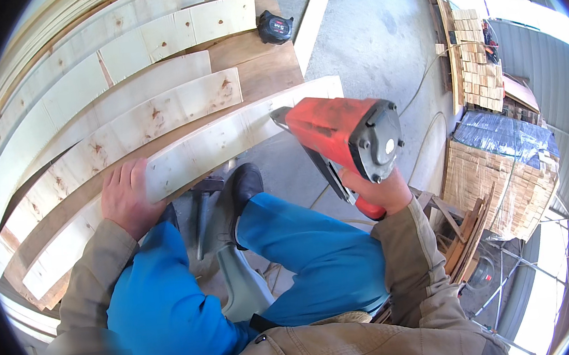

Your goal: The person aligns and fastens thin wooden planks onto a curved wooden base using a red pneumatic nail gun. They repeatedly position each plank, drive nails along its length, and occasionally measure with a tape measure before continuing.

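Observation:
A red and black nail gun [329,126] is held by its handle in my right hand [387,191]. Its nose points left, over the right part of a long pale wooden board [206,151]; I cannot tell whether the tip touches the wood. My left hand [134,200] is closed over this same board further to the left, fingers together toward its far edge. The board lies along the near side of a brown wooden surface [267,66]. Beyond it, several more pale boards [148,116] with knots lie roughly side by side.
A black tape measure [275,28] sits near the boards' right ends. Below the near board, a hammer [204,209] shows beside my shoe. Stacked wood blocks [481,63] and a wrapped pallet [496,171] stand at right. A hose [423,85] crosses the concrete floor.

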### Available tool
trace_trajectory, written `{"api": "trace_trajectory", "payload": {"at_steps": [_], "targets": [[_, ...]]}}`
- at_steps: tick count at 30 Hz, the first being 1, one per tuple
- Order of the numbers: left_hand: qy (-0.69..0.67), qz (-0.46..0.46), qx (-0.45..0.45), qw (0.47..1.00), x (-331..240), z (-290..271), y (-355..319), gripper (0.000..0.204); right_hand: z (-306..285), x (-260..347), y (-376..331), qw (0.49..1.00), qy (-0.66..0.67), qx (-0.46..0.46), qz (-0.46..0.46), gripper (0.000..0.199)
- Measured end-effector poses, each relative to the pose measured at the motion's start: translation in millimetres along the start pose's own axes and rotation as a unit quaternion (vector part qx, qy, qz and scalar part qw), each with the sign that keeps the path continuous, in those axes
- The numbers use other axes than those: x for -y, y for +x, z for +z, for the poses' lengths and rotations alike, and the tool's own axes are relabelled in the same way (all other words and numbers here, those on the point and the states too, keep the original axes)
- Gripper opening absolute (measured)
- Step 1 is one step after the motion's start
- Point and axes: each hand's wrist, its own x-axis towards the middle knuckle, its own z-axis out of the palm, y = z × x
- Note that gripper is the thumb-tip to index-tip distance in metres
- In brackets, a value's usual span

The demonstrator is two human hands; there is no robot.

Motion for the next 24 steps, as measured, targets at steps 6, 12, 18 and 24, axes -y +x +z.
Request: {"api": "trace_trajectory", "payload": {"at_steps": [6,12,18,24], "targets": [[0.0,0.009,-0.013,1.0,0,-1,0,0.079,5,2,-10,0.999,-0.019,0.014,-0.032,0.057],[0.01,0.007,-0.006,1.0,-2,-4,0,0.076,4,8,-12,1.0,-0.009,0.021,-0.011,0.053],[-0.001,-0.004,0.001,1.0,-1,-1,0,0.079,0,6,-13,0.999,-0.015,0.04,0.013,0.051],[0.007,0.003,0.003,1.0,-1,-5,1,0.074,-9,15,-24,0.996,0.047,-0.011,0.08,0.048]]}}
